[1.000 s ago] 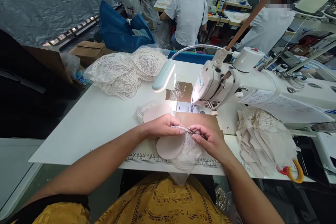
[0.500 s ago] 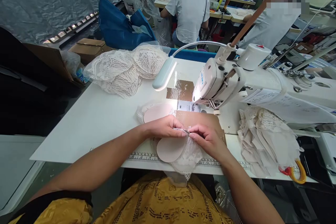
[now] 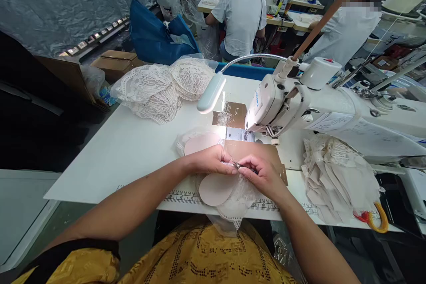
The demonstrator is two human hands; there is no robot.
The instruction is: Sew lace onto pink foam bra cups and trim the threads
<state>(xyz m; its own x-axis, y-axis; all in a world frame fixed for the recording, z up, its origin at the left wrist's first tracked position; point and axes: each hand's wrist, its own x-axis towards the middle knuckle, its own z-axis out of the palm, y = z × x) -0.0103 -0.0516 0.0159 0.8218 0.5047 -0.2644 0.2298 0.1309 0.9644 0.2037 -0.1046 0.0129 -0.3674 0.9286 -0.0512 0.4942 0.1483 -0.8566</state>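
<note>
A white lace bra piece with smooth pale pink oval cups lies on the table before me; one cup [image 3: 216, 189] is at the front edge, the other [image 3: 201, 143] farther back on the left. My left hand [image 3: 214, 159] pinches the fabric between the cups with thumb and forefinger. Meeting it fingertip to fingertip, my right hand [image 3: 261, 172] is closed on a small metal-tipped tool [image 3: 236, 165], mostly hidden by the fingers. Its exact kind is unclear. The lace edge [image 3: 237, 213] hangs over the table's front.
A white sewing machine [image 3: 266, 102] with a lamp [image 3: 211, 93] stands behind my hands. Lace pieces [image 3: 156, 91] are heaped back left, more [image 3: 336, 177] stacked at right beside orange-handled scissors [image 3: 379, 218]. A printed ruler [image 3: 266, 205] runs along the front edge. Two people sit beyond.
The metal tip between my fingertips shows more plainly, and a dark part now appears by the right fingers. The hands barely moved; the view shifted slightly.
</note>
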